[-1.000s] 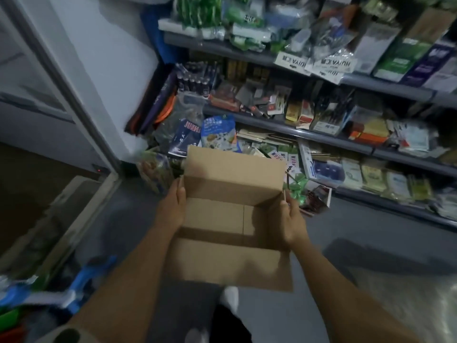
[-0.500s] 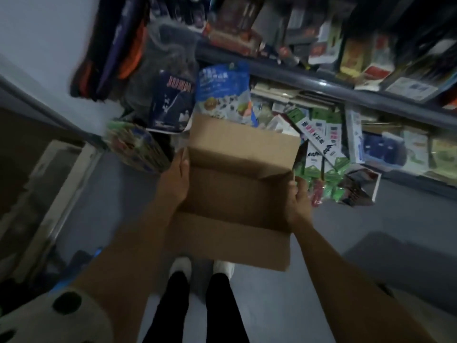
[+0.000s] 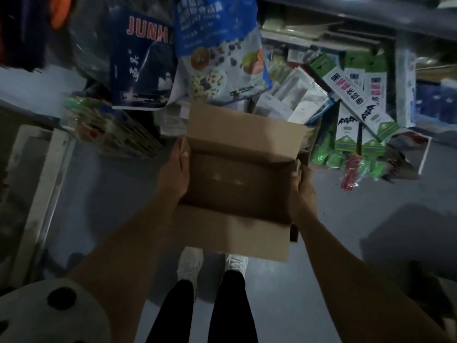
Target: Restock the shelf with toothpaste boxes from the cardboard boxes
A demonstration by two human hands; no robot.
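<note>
A: What does the person hold?

B: An open cardboard box (image 3: 237, 184), held above the floor (image 3: 103, 194) in front of the legs. The left hand (image 3: 174, 177) grips the left wall of the box, with the thumb at the upper edge and the fingers going under or behind the side. The right hand (image 3: 303, 191) grips the right wall in the same manner, its fingers curled over the edge.

A: Is something inside the box?

B: The inside is dark brown and in shadow. No toothpaste boxes can be made out in it. The far flap stands up and the near flap hangs out toward the person.

A: And where are the toothpaste boxes?

B: Long green and white cartons (image 3: 356, 100) with a bat mark lie in a loose pile on the bottom shelf (image 3: 371, 18), up and to the right of the cardboard box. They are near to it but not touching. Whether they are toothpaste the print does not show clearly.

A: What else is near?

B: A blue snack bag (image 3: 220, 53) and a dark blue pack with red letters "JUNH" (image 3: 141, 63) hang just behind the far flap. Below the box are white shoes (image 3: 190, 263) and black trousers (image 3: 173, 315). At the lower left is a pale sleeve with black dots (image 3: 49, 313).
</note>
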